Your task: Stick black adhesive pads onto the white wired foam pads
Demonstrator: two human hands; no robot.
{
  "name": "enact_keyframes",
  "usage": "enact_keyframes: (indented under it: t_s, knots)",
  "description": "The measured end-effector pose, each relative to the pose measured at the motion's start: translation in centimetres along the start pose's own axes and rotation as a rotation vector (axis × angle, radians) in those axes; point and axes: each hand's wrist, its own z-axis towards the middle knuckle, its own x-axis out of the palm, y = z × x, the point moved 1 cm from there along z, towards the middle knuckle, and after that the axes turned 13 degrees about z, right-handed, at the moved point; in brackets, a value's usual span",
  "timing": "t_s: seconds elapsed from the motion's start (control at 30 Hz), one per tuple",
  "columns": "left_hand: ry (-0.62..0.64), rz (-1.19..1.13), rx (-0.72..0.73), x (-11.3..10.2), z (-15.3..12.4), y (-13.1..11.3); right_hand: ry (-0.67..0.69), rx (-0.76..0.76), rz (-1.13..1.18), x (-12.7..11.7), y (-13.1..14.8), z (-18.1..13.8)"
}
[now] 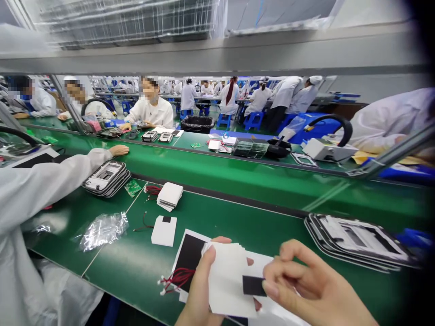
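Note:
My left hand (200,285) is wrapped round a stack of thin white panels (226,280). Dark red wires (180,275) with small white connectors stick out from the stack's left side. Between thumb and fingers, my right hand (306,283) pinches a short black strip (252,285), whose free end lies over the right edge of the top panel. I cannot tell whether the strip is stuck there. Beneath both hands lies a white sheet with black patches (188,256), partly hidden. Farther left, a single white panel (163,233) carries a black patch at its top edge.
Another pile of white panels (171,194) with wires lies behind. Stacked frames stand at right (360,240) and at left (107,176), near a green circuit board (132,188). A clear plastic bag (103,231) lies left. A co-worker's sleeve (57,181) reaches across.

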Motion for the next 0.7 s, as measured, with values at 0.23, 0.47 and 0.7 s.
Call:
enact_keyframes:
  t_s: [0.23,0.47,0.7]
  knots:
    - [0.038,0.074,-0.014,-0.3,-2.4,0.0,0.14,0.207,0.18,2.1,1.2,-0.6]
    - [0.104,0.167,0.022,0.2,-3.7,-0.6,0.081,0.225,0.186,2.5,1.4,-1.6]
    - [0.073,0.223,0.027,0.6,-4.4,-0.3,0.002,0.167,0.094,2.4,1.6,-2.1]
